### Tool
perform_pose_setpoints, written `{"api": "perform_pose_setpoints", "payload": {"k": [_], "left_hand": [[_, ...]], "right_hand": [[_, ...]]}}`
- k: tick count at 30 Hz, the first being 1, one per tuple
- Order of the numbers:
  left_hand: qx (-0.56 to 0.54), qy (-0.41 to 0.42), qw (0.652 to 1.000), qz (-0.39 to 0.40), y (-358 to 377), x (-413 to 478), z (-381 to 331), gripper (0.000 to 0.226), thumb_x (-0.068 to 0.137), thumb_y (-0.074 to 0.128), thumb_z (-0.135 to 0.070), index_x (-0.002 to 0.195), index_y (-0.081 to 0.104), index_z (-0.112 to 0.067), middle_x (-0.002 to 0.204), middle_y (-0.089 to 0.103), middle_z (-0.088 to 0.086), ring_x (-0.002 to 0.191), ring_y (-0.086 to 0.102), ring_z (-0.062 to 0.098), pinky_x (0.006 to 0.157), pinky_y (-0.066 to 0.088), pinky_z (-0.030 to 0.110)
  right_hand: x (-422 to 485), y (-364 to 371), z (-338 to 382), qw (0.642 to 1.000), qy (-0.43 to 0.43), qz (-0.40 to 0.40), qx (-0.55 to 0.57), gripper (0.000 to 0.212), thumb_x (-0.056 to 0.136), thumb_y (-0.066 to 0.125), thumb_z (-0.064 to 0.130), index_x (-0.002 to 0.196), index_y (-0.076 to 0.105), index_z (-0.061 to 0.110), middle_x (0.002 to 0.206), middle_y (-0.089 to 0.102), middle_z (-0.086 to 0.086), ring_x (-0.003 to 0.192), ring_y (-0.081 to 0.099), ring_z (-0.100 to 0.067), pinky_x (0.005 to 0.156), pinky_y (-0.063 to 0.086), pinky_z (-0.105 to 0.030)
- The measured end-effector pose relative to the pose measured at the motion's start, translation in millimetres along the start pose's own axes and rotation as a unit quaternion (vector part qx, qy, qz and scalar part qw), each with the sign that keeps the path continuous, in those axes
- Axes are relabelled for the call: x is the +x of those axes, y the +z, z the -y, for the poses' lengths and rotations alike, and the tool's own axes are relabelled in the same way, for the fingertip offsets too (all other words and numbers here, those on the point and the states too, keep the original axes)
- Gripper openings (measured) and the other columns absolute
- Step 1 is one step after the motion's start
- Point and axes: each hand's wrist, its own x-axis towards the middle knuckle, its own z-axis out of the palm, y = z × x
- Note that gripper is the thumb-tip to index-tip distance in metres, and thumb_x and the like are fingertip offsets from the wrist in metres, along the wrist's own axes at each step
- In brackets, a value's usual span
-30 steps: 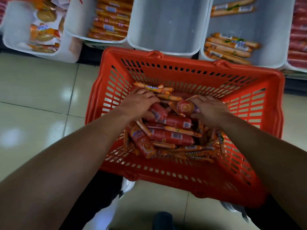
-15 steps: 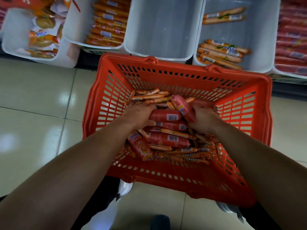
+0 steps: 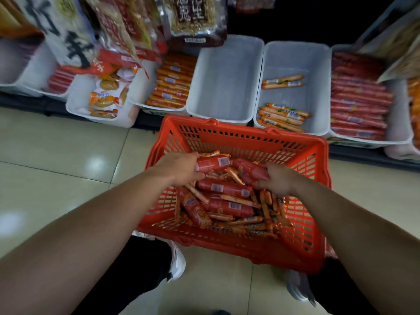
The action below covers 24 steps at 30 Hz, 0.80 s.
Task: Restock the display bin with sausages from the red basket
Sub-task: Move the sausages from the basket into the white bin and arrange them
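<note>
Head view, looking down at the red basket (image 3: 238, 137) on the tiled floor (image 3: 68, 155), just near of a row of white display bins.

Left hand (image 3: 181, 169) was clenched around one thick red sausage (image 3: 213, 163), barcode label up, lifted slightly above the pile. Right hand (image 3: 278, 178) was closed around another thick red sausage (image 3: 250, 170), one end toward basket centre. Both hands were inside the basket, over its far half.

Basket contents: several more thick red sausages (image 3: 223, 188) mixed with many thin orange sausage sticks (image 3: 238, 200); pile was still deep across the near and right parts.

Bins: the empty bin (image 3: 225, 87) directly far of the basket held nothing visible. The bin to its right (image 3: 295, 62) held a few orange sticks in two small groups. The bin to the left (image 3: 170, 85) was stacked with orange sticks; the far-right bin (image 3: 359, 101) was stacked with long red sausages.

Judgement: restocking was at an early stage. No thick red sausages of the basket's type showed in the empty bin. Which bin was the target could not be told for certain; the empty one seemed likeliest. Remaining: carry the two held sausages over the basket's far rim, lay them down, repeat for the rest.
</note>
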Motion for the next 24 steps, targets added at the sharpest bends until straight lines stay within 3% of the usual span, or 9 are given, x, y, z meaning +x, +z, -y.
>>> {"api": "perform_pose_setpoints", "payload": {"k": [6,11,15,19,24], "left_hand": [[-0.013,-0.011,0.998,-0.058,-77.5,-59.4,2.4,0.046,0.085,0.065,-0.056,0.114,0.054,-0.022,0.108,0.064,0.003,0.099,0.062,0.025,0.078,0.048,0.034],[-0.057,-0.018,0.995,-0.079,-110.5,-83.1,19.8,0.047,0.09,0.064,-0.041,0.128,0.047,-0.02,0.113,0.062,0.003,0.111,0.058,0.026,0.093,0.046,0.036],[-0.152,-0.028,0.982,-0.11,-99.7,-78.3,38.5,0.058,0.091,0.065,-0.038,0.142,0.042,-0.023,0.124,0.055,0.004,0.121,0.052,0.026,0.098,0.045,0.036],[-0.163,-0.033,0.978,-0.129,-95.2,-48.0,54.8,0.054,0.088,0.068,-0.044,0.134,0.047,-0.026,0.119,0.063,0.001,0.105,0.061,0.022,0.089,0.051,0.037],[-0.223,-0.057,0.961,-0.15,-93.3,-9.8,58.4,0.048,0.088,0.068,-0.047,0.127,0.05,-0.026,0.109,0.064,0.0,0.093,0.064,0.02,0.087,0.053,0.04]], "right_hand": [[-65.4,-48.6,34.8,0.996,-0.029,-0.086,-0.008,0.069,0.086,0.07,0.045,0.14,0.039,0.016,0.124,0.062,-0.01,0.11,0.06,-0.03,0.09,0.048,-0.037],[-76.1,-76.7,57.9,0.983,-0.05,-0.175,0.022,0.063,0.085,0.069,0.034,0.138,0.042,0.013,0.117,0.065,-0.015,0.105,0.062,-0.034,0.084,0.047,-0.037],[-53.0,-83.3,71.0,0.976,-0.046,-0.207,0.058,0.064,0.087,0.068,0.031,0.142,0.04,0.015,0.12,0.064,-0.015,0.106,0.062,-0.034,0.081,0.044,-0.033],[-12.5,-86.2,87.2,0.969,-0.026,-0.238,0.062,0.06,0.093,0.063,0.038,0.143,0.041,0.015,0.122,0.064,-0.015,0.111,0.061,-0.036,0.078,0.038,-0.031],[52.6,-95.0,117.2,0.966,0.004,-0.255,0.047,0.051,0.095,0.058,0.037,0.136,0.04,0.014,0.118,0.062,-0.019,0.101,0.062,-0.04,0.078,0.049,-0.038]]}}
